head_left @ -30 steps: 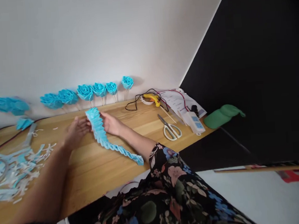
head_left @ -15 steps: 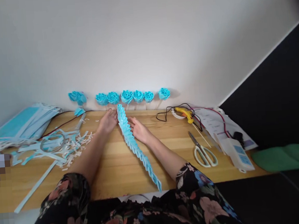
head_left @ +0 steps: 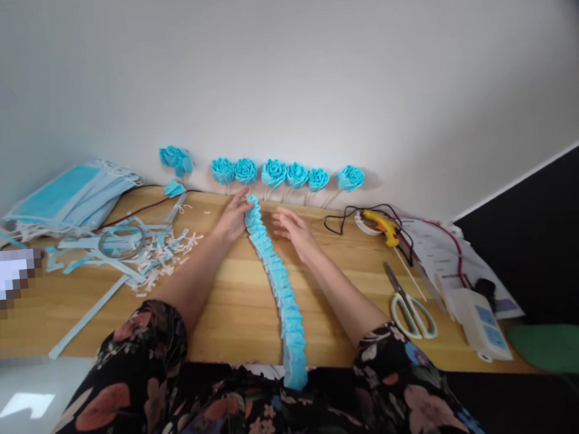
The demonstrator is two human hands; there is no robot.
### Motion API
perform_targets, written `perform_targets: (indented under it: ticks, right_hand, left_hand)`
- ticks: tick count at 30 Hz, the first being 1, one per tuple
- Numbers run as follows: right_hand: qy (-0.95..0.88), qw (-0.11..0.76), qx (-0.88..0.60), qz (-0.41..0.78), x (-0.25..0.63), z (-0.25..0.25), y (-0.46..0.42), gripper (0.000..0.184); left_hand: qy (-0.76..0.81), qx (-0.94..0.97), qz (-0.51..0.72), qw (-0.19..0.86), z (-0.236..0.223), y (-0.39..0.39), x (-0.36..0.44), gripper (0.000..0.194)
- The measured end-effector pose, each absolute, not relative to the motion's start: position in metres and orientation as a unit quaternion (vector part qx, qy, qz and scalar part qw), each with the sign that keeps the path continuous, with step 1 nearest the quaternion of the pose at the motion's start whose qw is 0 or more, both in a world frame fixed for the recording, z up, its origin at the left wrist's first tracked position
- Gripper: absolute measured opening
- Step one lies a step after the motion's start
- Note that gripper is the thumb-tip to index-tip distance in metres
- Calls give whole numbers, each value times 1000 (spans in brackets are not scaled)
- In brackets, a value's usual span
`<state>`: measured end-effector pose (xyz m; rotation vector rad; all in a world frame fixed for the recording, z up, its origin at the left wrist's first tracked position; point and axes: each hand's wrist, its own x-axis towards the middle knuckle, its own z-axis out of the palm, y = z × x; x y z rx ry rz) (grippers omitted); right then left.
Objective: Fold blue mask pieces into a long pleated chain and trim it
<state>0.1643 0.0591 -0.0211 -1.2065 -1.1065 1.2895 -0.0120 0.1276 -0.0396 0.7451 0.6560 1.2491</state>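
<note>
A long pleated strip of blue fabric [head_left: 278, 278] runs from the middle of the wooden table toward my lap, its near end hanging over the front edge. My left hand [head_left: 236, 216] is closed on the strip's far end, with some fingers hidden behind it. Just to the right, apart from the strip, my right hand [head_left: 293, 230] is open with its fingers stretched toward it. Beyond both hands, blue fabric roses [head_left: 273, 173] on thin sticks lean against the wall.
On the left lie a stack of blue masks [head_left: 62, 195], cut strips and white scraps [head_left: 167, 260]. To the right are a yellow glue gun [head_left: 386, 226] with its cord, scissors [head_left: 409, 308], printed papers [head_left: 433, 252] and a white power strip [head_left: 481, 325].
The pleated strip has turned, its folds now facing up and its near end further left. My right hand has drawn away from it. The camera view has shifted and tilted.
</note>
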Motion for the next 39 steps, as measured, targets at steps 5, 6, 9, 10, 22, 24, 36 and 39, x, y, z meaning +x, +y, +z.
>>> perform_targets:
  ticks: [5, 6, 9, 10, 22, 24, 36, 39]
  right_hand:
    - [-461, 524, -494, 519, 142, -19, 90, 39]
    - [-461, 527, -491, 518, 138, -19, 94, 37]
    - [-448, 537, -499, 512, 133, -22, 104, 29]
    - [-439, 542, -505, 508, 134, -24, 106, 26]
    - [-302, 651, -457, 526, 162, -45, 122, 24]
    - [-300, 657, -438, 534, 163, -46, 123, 25]
    - [-405, 603, -440, 528, 161, -50, 115, 47]
    - [-425, 581, -450, 529, 161, -50, 114, 54]
  left_hand:
    - [289, 408, 564, 657, -39, 125, -7, 78]
    - [288, 423, 568, 645, -38, 125, -6, 79]
    - [281, 454, 579, 616, -38, 125, -3, 80]
    - [280, 453, 580, 616, -38, 125, -2, 80]
    - [319, 468, 458, 685, -36, 122, -3, 87]
    - [312, 496, 448, 676, -39, 122, -4, 95]
    - [284, 516, 488, 644, -52, 130, -5, 78]
    - [308, 484, 533, 622, -55, 134, -6, 71]
